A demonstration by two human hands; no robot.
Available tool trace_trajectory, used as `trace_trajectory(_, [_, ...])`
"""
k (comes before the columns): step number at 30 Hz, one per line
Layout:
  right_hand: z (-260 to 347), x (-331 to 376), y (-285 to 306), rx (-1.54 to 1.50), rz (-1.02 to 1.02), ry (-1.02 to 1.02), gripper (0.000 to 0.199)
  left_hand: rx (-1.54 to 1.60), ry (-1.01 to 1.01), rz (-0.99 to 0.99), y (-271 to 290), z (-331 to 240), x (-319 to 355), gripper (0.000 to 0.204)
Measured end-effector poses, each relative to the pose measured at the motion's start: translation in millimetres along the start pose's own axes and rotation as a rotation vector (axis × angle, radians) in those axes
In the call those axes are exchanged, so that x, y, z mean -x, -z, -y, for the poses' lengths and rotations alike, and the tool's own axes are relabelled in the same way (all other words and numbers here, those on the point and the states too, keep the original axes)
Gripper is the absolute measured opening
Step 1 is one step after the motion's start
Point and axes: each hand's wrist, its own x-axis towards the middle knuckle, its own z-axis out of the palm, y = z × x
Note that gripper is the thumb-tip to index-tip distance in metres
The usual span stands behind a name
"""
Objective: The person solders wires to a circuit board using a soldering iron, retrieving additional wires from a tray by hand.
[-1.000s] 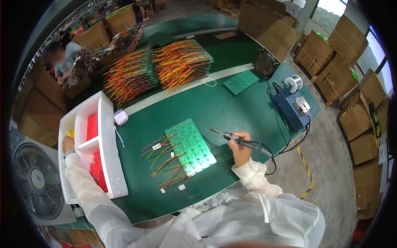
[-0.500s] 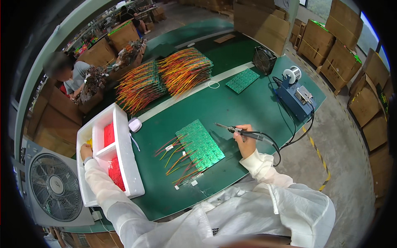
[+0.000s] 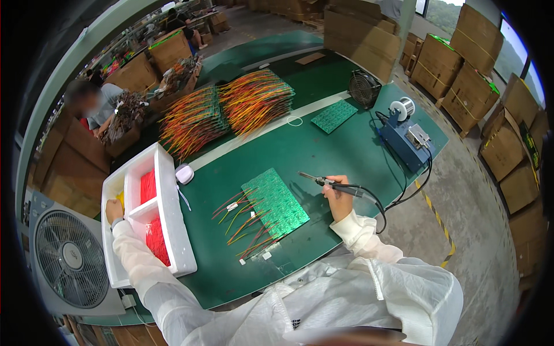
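My right hand (image 3: 339, 199) holds a soldering iron (image 3: 345, 187) above the green table, its tip pointing left. Left of the tip lies a green circuit board panel (image 3: 280, 199), apart from it. Red and yellow wires (image 3: 245, 214) stick out from the board's left side. My left hand (image 3: 114, 211) reaches into the far left compartment of a white foam box (image 3: 183, 245), beside yellow wires (image 3: 120, 197). Its fingers look curled, and what they hold is hidden. Bundles of red wires (image 3: 154, 237) fill the other two compartments.
Two stacks of wired boards (image 3: 257, 101) stand at the back. A bare board (image 3: 333, 117), a small black fan (image 3: 363, 88) and a blue soldering station (image 3: 404, 141) with a solder spool are at the right. A big fan (image 3: 70, 256) stands left. A co-worker (image 3: 104, 104) sits behind cartons.
The whole view has shifted slightly. My left hand has moved a little within the yellow-wire compartment and looks more curled. My right hand keeps the soldering iron in nearly the same place.
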Motion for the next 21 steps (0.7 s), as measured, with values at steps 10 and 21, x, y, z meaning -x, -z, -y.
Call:
trace_trajectory(10, [6.2,-4.9,-1.4,-0.058,0.042,-0.033,0.025,-0.235,0.119,0.143,22.7,-36.5,24.9,0.017])
trace_trajectory(21, [3.4,-3.8,-1.4,-0.049,0.008,-0.039,0.022,-0.307,0.013,0.066,16.8,-36.5,21.2,0.017])
